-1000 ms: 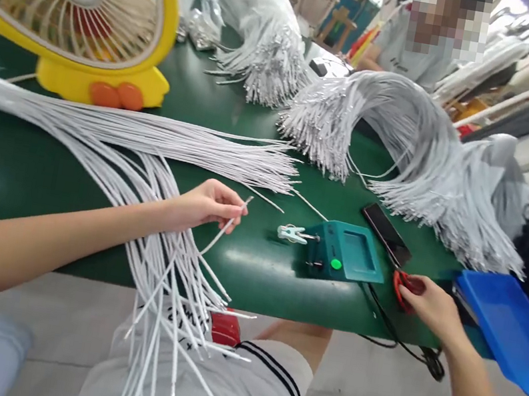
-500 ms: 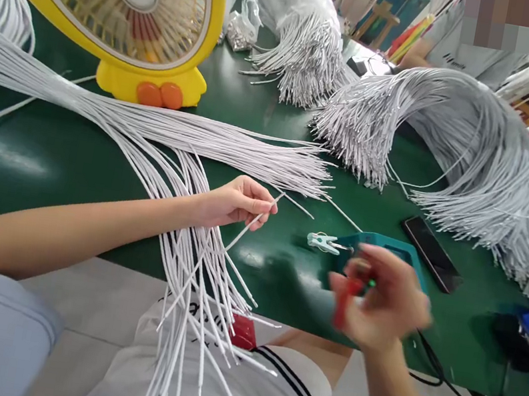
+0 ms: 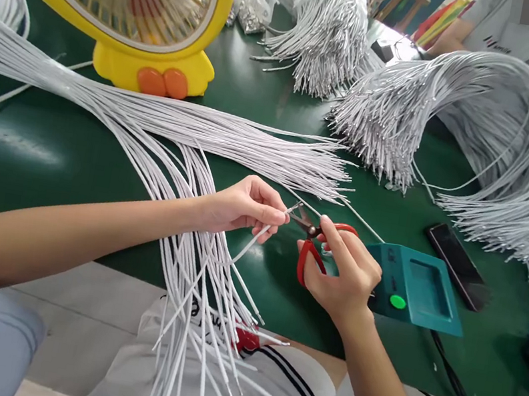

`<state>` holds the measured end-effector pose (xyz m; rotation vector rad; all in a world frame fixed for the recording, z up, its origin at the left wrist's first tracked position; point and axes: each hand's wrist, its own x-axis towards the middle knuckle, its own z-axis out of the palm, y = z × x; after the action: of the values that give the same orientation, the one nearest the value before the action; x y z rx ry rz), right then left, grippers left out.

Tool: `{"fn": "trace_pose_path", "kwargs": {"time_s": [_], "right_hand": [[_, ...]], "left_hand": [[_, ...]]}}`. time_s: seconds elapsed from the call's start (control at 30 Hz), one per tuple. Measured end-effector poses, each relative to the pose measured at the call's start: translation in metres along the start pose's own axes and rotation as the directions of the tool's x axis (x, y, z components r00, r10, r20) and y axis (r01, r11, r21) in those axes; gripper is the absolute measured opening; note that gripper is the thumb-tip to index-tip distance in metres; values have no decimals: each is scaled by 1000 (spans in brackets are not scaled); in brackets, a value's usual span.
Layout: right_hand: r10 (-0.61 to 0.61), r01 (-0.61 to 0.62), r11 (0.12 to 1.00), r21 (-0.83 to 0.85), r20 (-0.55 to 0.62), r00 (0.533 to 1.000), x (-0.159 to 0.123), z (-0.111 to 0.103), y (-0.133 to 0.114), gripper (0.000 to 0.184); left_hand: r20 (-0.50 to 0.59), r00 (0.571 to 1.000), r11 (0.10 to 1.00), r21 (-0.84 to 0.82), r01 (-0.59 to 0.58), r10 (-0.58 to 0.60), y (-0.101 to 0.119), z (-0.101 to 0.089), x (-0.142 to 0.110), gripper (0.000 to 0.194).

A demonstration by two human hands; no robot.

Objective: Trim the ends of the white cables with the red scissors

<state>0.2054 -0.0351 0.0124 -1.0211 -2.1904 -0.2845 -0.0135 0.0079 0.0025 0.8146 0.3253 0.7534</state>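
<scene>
Scissors (image 3: 312,232) with red handles have swung leftward in my right grip (image 3: 347,266), from in front of the teal box (image 3: 424,289) to just beside my left grip (image 3: 249,206). Their blades stand parted at the tip of a white cord (image 3: 252,246); whether they straddle it is too fine to make out. My right is closed round the handles; my left, much as before, pinches that cord near its end, above the table (image 3: 100,150), beside the hanging bundle (image 3: 185,249).
</scene>
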Motion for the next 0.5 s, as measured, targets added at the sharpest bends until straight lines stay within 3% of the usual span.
{"fn": "trace_pose_path", "kwargs": {"time_s": [0.5], "right_hand": [[14, -19, 998, 53, 93, 996, -5, -3, -2, 49]], "left_hand": [[-15, 1000, 997, 75, 18, -17, 0, 0, -1, 12]]}}
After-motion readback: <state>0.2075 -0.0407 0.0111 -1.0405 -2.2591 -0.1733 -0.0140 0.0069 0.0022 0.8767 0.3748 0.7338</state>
